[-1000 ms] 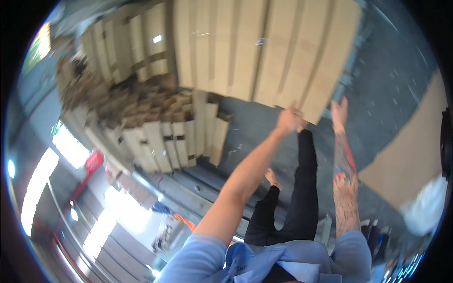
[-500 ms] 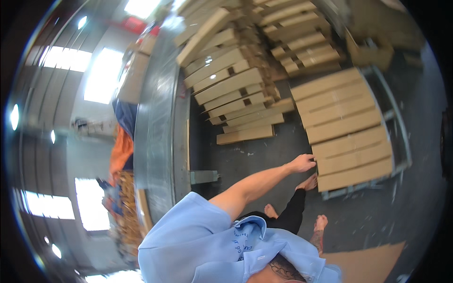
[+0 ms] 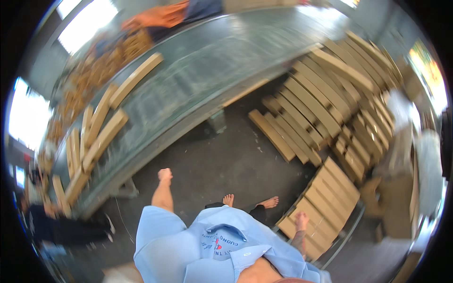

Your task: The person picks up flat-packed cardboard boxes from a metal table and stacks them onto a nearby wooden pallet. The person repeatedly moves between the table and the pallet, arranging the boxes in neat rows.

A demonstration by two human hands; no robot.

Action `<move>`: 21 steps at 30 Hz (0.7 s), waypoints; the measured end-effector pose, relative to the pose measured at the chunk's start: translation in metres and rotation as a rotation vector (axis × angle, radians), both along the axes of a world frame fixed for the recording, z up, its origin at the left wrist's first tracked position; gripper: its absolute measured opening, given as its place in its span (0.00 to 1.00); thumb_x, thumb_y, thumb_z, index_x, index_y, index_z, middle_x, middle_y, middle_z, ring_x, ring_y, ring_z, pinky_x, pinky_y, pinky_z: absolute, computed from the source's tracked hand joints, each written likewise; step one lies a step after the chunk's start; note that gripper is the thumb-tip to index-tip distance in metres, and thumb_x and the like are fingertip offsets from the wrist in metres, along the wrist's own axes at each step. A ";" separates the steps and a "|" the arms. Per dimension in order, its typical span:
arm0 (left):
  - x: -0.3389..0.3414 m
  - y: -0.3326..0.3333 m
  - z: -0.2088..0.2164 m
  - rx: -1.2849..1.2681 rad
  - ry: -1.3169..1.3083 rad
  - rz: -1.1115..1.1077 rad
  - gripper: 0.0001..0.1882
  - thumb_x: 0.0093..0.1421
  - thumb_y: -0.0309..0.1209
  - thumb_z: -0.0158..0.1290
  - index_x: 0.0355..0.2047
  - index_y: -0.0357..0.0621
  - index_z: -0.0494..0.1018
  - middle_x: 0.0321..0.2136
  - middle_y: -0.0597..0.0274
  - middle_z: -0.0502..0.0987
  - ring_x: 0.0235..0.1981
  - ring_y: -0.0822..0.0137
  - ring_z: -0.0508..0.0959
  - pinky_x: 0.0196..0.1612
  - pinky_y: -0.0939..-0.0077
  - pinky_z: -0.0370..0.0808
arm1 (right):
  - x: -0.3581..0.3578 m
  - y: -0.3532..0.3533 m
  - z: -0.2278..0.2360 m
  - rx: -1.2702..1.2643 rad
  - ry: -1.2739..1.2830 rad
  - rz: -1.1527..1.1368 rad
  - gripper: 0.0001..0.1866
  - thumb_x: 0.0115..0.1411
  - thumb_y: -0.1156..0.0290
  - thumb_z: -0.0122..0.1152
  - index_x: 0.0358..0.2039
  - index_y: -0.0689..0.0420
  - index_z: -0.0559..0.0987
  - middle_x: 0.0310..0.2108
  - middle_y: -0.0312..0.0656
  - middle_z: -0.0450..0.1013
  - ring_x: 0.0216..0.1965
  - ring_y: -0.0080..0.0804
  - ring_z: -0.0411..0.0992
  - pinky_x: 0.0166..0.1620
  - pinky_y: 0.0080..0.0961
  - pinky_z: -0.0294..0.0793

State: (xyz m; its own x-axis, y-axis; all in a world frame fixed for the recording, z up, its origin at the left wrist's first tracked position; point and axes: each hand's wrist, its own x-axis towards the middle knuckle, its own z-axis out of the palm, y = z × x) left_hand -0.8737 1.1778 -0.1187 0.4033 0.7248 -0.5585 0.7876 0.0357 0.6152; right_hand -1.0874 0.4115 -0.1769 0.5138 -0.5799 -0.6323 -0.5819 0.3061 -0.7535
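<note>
My left hand (image 3: pixel 164 175) hangs over the floor beside the long metal table, its fingers curled and nothing seen in them. To the right, my right hand (image 3: pixel 301 220) appears in front of the flat brown cartons (image 3: pixel 325 198) stacked on a pallet. Its fingers look loosely curled, with no object visible in them; whether it touches the cartons I cannot tell. Several long, narrow cardboard boxes (image 3: pixel 104 140) lie on the left part of the grey metal table (image 3: pixel 198 78), out of reach of my left hand.
Tall stacks of long cartons (image 3: pixel 306 101) stand at the right beyond the floor (image 3: pixel 203 160). An open cardboard box (image 3: pixel 396 203) is farther right. Brown pieces (image 3: pixel 85 85) pile up behind the table, near an orange cloth (image 3: pixel 158 16). Another person in dark clothes (image 3: pixel 61 224) is at far left.
My view has swung left, bringing the boxes on the table into sight. My left hand has gone from the edge of the pallet stack to over the floor, with nothing seen in it.
</note>
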 end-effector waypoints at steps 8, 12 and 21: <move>-0.261 -0.004 -0.010 0.111 0.606 0.046 0.22 0.62 0.34 0.47 0.54 0.40 0.75 0.52 0.44 0.76 0.52 0.49 0.76 0.53 0.61 0.75 | 0.090 0.118 0.045 0.252 0.227 0.489 0.11 0.60 0.66 0.67 0.41 0.55 0.79 0.33 0.39 0.78 0.29 0.30 0.78 0.21 0.21 0.69; -0.266 -0.118 -0.016 -0.191 0.741 -0.143 0.25 0.65 0.39 0.42 0.61 0.49 0.70 0.65 0.45 0.67 0.69 0.48 0.63 0.68 0.62 0.65 | 0.118 0.129 0.024 0.283 0.383 0.675 0.10 0.61 0.66 0.65 0.40 0.56 0.80 0.30 0.40 0.78 0.27 0.31 0.78 0.21 0.23 0.70; -0.076 -0.136 0.065 -0.004 -0.013 0.212 0.48 0.61 0.45 0.57 0.71 0.33 0.48 0.60 0.33 0.70 0.62 0.43 0.71 0.64 0.56 0.68 | 0.354 0.075 -0.017 0.123 0.518 1.068 0.09 0.62 0.66 0.60 0.36 0.59 0.81 0.25 0.43 0.77 0.23 0.34 0.76 0.21 0.28 0.71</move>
State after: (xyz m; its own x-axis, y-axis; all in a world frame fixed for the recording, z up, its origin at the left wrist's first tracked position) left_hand -0.9501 1.0421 -0.0532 0.2487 0.7919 -0.5577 0.7544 0.2028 0.6244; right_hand -0.7331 0.4867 -0.1938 0.3666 0.0651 -0.9281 -0.8122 -0.4642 -0.3534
